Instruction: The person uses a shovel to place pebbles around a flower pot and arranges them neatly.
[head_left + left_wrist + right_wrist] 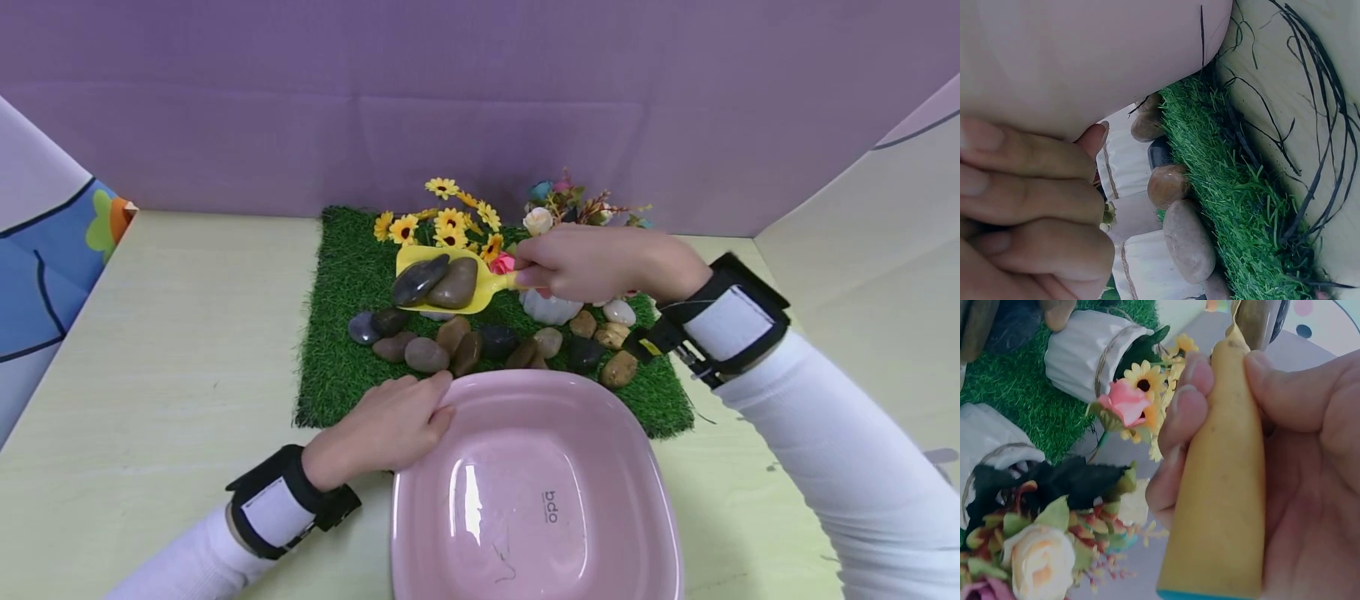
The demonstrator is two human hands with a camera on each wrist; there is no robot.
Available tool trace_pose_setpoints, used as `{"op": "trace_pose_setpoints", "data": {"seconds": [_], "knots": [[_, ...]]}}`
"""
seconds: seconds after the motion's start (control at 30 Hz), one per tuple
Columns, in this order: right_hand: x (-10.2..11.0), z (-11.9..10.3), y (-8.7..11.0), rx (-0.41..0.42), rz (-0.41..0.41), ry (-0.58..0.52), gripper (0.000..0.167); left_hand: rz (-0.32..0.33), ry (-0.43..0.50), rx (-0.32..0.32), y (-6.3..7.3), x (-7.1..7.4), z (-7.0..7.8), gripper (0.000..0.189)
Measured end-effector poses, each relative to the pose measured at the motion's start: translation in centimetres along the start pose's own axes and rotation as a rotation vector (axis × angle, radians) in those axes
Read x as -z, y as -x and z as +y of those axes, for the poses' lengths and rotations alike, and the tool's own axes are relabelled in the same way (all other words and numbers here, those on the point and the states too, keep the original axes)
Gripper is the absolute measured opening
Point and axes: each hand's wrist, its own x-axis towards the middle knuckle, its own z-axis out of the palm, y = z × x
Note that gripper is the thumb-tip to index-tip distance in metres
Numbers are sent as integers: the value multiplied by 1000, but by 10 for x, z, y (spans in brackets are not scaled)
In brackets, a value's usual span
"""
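Note:
My right hand [581, 260] grips the handle of a yellow toy shovel [486, 293], its fingers wrapped round the thick yellow handle [1219, 487] in the right wrist view. On the shovel's blade lie two smooth stones, a dark grey one [420, 281] and a brown one [455, 283]. The blade is over the back of the green turf mat. My left hand [390, 421] holds the upper left rim of a pink basin [536, 383], fingers outside the wall and thumb on the rim. Nothing but a thin hair-like strand shows in the basin.
Several stones [426, 355] lie in a band across the turf mat [330, 367], just behind the basin. White pots hold yellow sunflowers [450, 221] and mixed roses [537, 220] at the back. A purple backdrop [480, 108] rises behind the pale table [165, 350].

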Motion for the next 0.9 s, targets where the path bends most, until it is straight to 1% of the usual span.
{"op": "trace_pose_setpoints", "data": {"seconds": [0.2, 0.47, 0.7, 0.9], "knots": [[-2, -8, -9, -21, -5, -8, 21, -1, 2, 5, 0, 1, 1, 13], [-7, -12, -25, -37, -9, 30, 22, 1, 5, -3, 1, 0, 1, 14], [-10, -17, -38, -56, -38, 7, 22, 7, -2, 0, 0, -1, 1, 14], [-12, -23, -46, -61, -47, -46, 25, 18, -20, -6, 0, -1, 1, 14]]}}
